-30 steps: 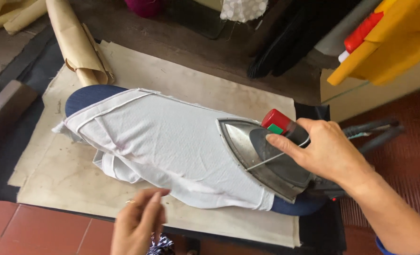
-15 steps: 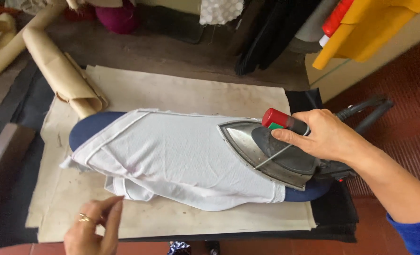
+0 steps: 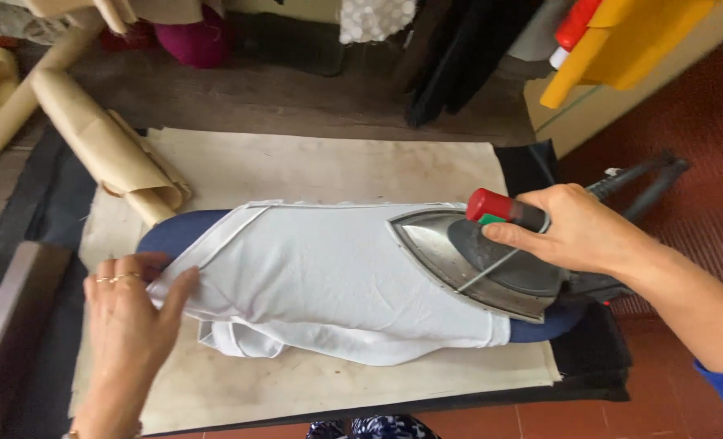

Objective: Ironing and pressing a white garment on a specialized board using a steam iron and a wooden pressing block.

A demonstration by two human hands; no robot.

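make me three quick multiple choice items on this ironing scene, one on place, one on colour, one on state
1. Where does the iron sit?
A. on the right end of the white garment
B. on the floor tiles
C. on the rolled paper

2. What colour is the padded board under the garment?
A. yellow
B. dark blue
C. green

3. What is the left hand doing?
A. lifting the iron
B. hanging clear of everything
C. lying flat on the garment's left edge

Answers:
1. A, the iron's soleplate rests on the cloth at the right end, with the right hand on its handle.
2. B, dark blue shows at both ends beyond the white cloth.
3. C, the palm faces down with fingertips on the cloth's left edge.
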